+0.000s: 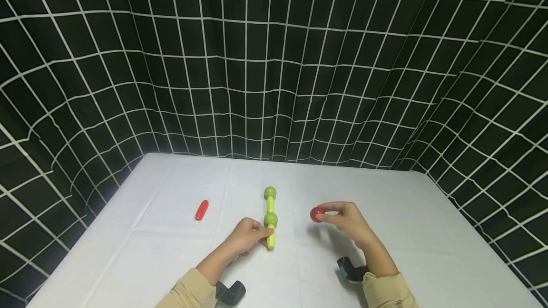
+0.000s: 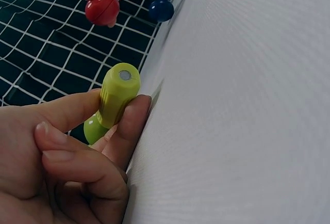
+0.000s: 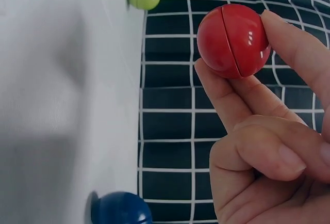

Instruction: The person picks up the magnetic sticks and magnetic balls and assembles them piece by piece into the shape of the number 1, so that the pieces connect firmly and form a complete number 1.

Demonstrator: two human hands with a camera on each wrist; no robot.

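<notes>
Tan sleeves [image 1: 390, 290] lead to left grip [image 1: 249, 235] pinched round a yellow rod [image 2: 114, 102], right grip [image 1: 346, 218] round a red ball [image 3: 232, 41].

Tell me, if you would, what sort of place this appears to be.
Probably a staged recording area: a black curtain with a white grid hangs behind and beside a white-covered table, and a dark device sits at each of the person's wrists.

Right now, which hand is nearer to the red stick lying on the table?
Left. The left hand is right of the red stick and nearer the camera; the right hand is farther right, beyond the green chain.
</notes>
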